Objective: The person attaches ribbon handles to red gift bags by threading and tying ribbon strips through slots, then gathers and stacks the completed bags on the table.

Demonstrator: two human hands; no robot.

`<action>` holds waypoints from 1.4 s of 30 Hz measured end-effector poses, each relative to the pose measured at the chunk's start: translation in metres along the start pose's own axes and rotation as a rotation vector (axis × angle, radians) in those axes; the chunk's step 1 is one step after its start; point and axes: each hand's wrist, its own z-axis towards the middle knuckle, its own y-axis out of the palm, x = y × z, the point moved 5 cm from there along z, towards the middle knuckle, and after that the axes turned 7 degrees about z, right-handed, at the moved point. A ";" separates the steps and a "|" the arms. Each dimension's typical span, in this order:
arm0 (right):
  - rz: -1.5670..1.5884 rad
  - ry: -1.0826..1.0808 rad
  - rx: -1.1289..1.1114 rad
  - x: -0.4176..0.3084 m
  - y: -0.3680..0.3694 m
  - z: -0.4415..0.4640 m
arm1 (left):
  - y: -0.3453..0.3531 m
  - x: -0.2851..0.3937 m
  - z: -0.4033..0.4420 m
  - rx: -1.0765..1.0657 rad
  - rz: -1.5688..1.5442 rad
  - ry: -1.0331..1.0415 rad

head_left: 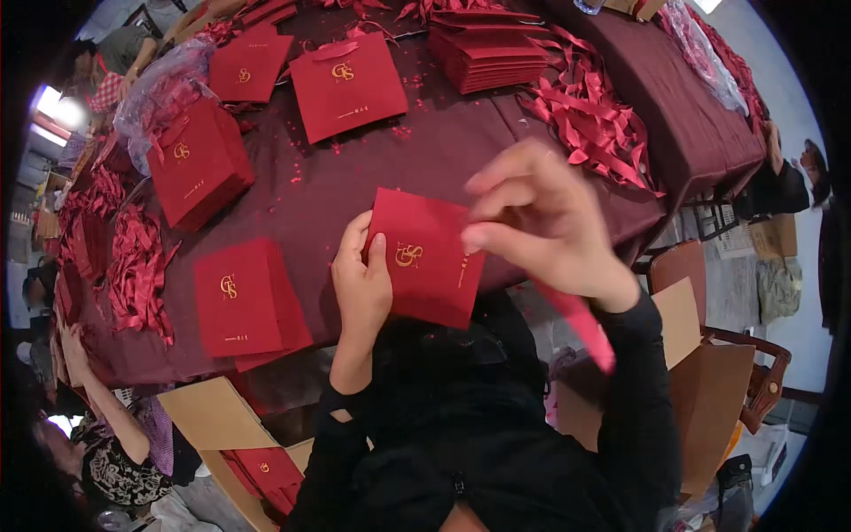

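Observation:
A flat red bag [430, 257] with a gold logo is held at its left edge by my left hand [363, 279], thumb on its front face. Over the bag's right side is my right hand [554, 226], blurred by motion, with fingers curled towards the thumb. A red ribbon [581, 328] hangs below my right hand; what the fingertips hold, if anything, is too blurred to tell. On the cloth left of my left hand lies a small stack of red bags [238, 301].
More red bags [347, 84] and a tall stack [487, 58] stand at the back. Ribbon piles lie right [603, 133] and left [137, 275]. Open cardboard boxes [213, 417] flank my lap. Other people are at the left and right edges.

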 end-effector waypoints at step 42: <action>-1.018 -0.282 0.088 0.099 0.019 0.016 | -0.003 -0.002 -0.003 -0.033 -0.273 -0.190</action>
